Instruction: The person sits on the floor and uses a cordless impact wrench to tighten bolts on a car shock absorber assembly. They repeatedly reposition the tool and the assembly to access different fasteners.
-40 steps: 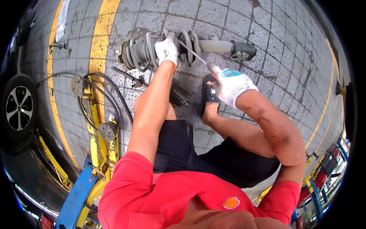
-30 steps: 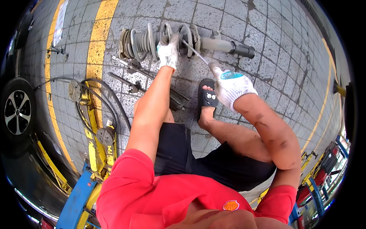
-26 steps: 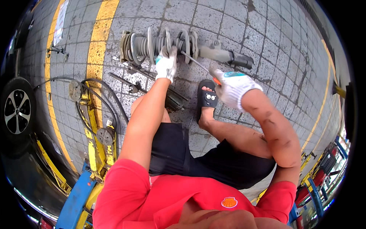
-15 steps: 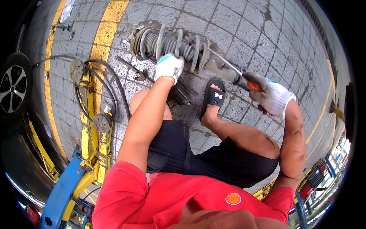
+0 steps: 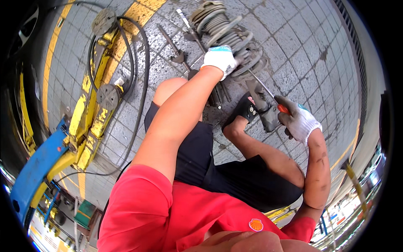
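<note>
A strut with a coil spring [image 5: 226,31] and ribbed dust boot lies slantwise on the paved floor in front of me. My left hand [image 5: 220,61], in a white glove with a blue-green patch, is closed on the coils near the spring's middle; its fingertips are partly hidden. My right hand [image 5: 299,119], in a dirty white glove, grips the red handle of a screwdriver [image 5: 263,87]. The thin shaft points up-left, its tip at the spring's lower end. Below that end, the strut's metal tube and bracket [image 5: 268,115] lie beside my sandalled foot [image 5: 243,111].
Threaded rods with hooked clamps [image 5: 178,54] lie left of the strut, partly under my left arm. Farther left stands a yellow and blue lift arm [image 5: 79,126] with round pads and a black hose [image 5: 146,63]. A dark car is at the left rim.
The view has shifted and turned, so the strut now appears steeper and farther right. Both hands keep their holds, the left on the spring and the right on the screwdriver.
</note>
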A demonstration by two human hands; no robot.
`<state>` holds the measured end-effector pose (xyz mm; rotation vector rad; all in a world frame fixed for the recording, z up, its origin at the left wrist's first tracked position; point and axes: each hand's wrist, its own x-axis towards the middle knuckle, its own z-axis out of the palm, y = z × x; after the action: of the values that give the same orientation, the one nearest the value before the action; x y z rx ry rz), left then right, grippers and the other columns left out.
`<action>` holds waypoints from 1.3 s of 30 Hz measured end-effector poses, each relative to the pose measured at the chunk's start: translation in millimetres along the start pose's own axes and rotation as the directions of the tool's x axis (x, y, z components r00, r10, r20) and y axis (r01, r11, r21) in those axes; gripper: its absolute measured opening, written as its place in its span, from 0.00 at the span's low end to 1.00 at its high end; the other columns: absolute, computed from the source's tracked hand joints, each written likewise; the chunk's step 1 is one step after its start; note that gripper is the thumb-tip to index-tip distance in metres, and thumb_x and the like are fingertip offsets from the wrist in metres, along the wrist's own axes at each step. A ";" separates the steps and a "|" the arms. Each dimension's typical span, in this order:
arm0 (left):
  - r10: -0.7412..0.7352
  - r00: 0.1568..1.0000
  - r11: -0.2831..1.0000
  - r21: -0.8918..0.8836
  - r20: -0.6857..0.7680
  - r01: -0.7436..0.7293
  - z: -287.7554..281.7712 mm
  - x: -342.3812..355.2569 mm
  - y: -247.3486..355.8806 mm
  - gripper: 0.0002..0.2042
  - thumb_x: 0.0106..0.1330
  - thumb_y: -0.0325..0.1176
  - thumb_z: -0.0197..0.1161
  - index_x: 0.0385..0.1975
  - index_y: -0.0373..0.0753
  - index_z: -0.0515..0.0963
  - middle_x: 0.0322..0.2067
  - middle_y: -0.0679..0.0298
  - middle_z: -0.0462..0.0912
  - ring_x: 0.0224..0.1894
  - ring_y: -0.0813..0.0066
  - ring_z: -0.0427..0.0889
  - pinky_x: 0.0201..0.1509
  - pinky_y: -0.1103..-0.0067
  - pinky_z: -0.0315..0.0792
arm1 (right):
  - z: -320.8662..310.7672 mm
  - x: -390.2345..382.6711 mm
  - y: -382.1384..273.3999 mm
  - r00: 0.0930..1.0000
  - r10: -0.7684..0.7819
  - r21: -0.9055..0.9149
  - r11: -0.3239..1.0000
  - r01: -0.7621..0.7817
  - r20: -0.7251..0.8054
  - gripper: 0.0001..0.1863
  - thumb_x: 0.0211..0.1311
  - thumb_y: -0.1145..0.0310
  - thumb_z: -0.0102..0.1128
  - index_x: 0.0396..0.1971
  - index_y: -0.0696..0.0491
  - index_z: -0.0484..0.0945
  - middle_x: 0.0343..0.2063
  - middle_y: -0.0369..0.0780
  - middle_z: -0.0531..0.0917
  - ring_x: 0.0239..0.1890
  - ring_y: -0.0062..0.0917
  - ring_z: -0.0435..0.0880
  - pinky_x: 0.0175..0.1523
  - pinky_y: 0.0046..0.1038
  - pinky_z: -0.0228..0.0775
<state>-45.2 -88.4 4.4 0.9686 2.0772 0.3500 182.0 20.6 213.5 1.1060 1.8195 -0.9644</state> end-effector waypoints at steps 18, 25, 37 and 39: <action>0.030 0.978 0.992 -0.114 -0.206 -0.054 41.8 15.8 -12.2 0.21 0.68 0.49 0.69 0.49 0.36 0.83 0.47 0.47 0.89 0.52 0.44 0.88 0.58 0.59 0.81 | -40.6 12.2 -36.0 0.986 0.152 0.005 0.988 -0.153 0.064 0.31 0.71 0.67 0.57 0.75 0.49 0.72 0.27 0.36 0.81 0.22 0.22 0.80 0.30 0.31 0.76; 0.036 0.987 0.991 -0.123 -0.159 -0.056 41.2 17.1 -14.8 0.21 0.70 0.48 0.68 0.49 0.36 0.82 0.49 0.46 0.88 0.53 0.44 0.87 0.58 0.59 0.80 | -27.1 29.0 6.0 0.997 0.017 0.110 0.994 -0.025 0.072 0.31 0.72 0.70 0.58 0.76 0.50 0.71 0.32 0.35 0.82 0.27 0.20 0.78 0.35 0.28 0.76; 0.008 0.996 0.986 -0.167 -0.087 -0.022 39.4 15.5 -16.5 0.23 0.74 0.51 0.62 0.54 0.36 0.82 0.52 0.45 0.88 0.56 0.44 0.86 0.61 0.60 0.79 | 12.6 33.7 40.0 0.995 0.036 0.376 0.924 -0.070 0.096 0.35 0.73 0.72 0.55 0.80 0.47 0.64 0.29 0.34 0.78 0.20 0.20 0.76 0.26 0.27 0.71; 0.000 0.995 0.984 -0.178 -0.097 -0.017 37.4 17.1 -15.1 0.24 0.74 0.52 0.62 0.56 0.37 0.81 0.53 0.45 0.87 0.57 0.45 0.86 0.62 0.60 0.78 | 13.5 33.7 41.9 0.996 0.040 0.342 0.938 -0.066 0.084 0.35 0.73 0.72 0.55 0.80 0.46 0.64 0.29 0.35 0.79 0.20 0.21 0.76 0.26 0.28 0.71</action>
<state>-31.1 -88.8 -37.1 0.8680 2.0880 0.5872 213.1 33.6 169.5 1.3018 1.5873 -1.3091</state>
